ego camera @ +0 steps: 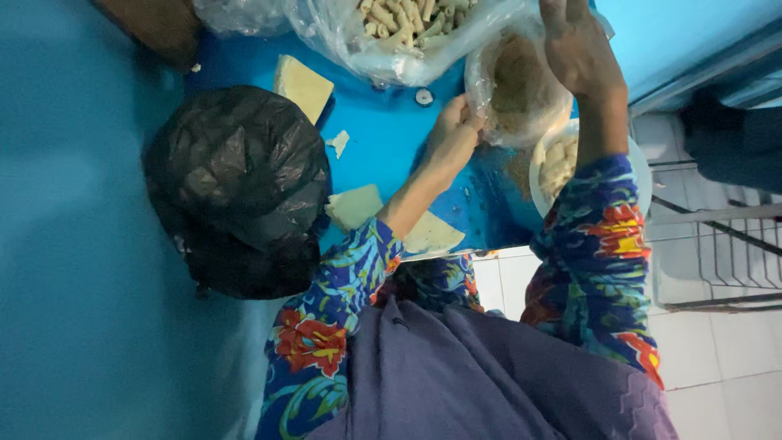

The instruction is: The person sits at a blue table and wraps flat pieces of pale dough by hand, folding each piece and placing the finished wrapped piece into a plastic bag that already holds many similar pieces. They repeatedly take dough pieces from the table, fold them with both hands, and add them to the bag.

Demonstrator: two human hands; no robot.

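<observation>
My left hand [452, 134] pinches the near rim of a clear plastic bag of brown crumbs [513, 85] on the blue table [383, 138]. My right hand [574, 49] lies over the far side of that bag, back of the hand up. Its fingertips run out of the top of the picture, so its grip is hidden. Under my right forearm stands a white bowl [639, 167] with pale rolled pieces [558, 163] in it. A large clear bag of more pale rolls [407, 24] lies just beyond the crumbs.
A bulky black plastic bag [236, 187] sits on the table's left. Pale flat sheets lie near it, one at the back [301, 81], two at the front edge [358, 204]. White floor tiles and a wire rack [725, 244] are on the right.
</observation>
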